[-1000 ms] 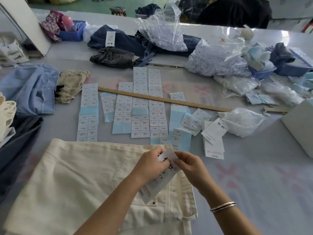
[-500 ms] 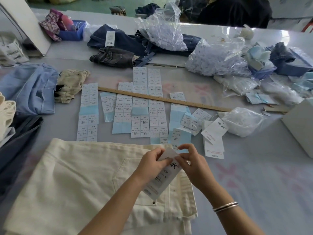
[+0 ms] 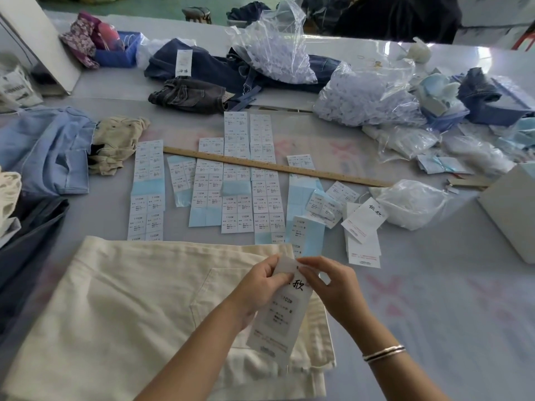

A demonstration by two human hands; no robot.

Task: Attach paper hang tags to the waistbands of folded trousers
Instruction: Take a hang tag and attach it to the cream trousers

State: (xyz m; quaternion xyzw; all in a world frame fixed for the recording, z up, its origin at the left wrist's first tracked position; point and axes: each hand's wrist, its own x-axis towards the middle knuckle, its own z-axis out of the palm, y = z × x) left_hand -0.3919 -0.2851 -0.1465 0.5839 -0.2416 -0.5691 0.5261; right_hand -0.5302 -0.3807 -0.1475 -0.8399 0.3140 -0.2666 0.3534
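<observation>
A white paper hang tag [image 3: 285, 311] is held over the near right part of a pair of cream trousers [image 3: 121, 311] that lies folded flat on the table [image 3: 451, 328], just above the back pocket and close to the waistband edge at the right. The tag's long axis runs from its upper end, farther from the person, to its lower end nearer the person, slanting a little leftward as it descends; the printed face is turned up, with two bold black characters near the top and a grey sticker below them. The left hand [image 3: 257, 287] comes in from the lower left with the forearm raised across the cloth, its fingers curled and pinching the tag's upper left edge. The right hand [image 3: 333, 285], a silver bangle [image 3: 383, 353] on its wrist, reaches in from the lower right; its thumb and forefinger are bent together and nip the tag's top end, the other fingers loosely folded. Whether a string passes between the fingertips cannot be told. Beyond the trousers lie rows of printed label sheets [image 3: 237, 180] on blue backing, crossed by a long wooden ruler [image 3: 275, 167]. A small stack of spare tags [image 3: 363, 227] sits to the right, beside a clear plastic bag [image 3: 411, 202]. Blue trousers [image 3: 43, 149] lie at the left.
</observation>
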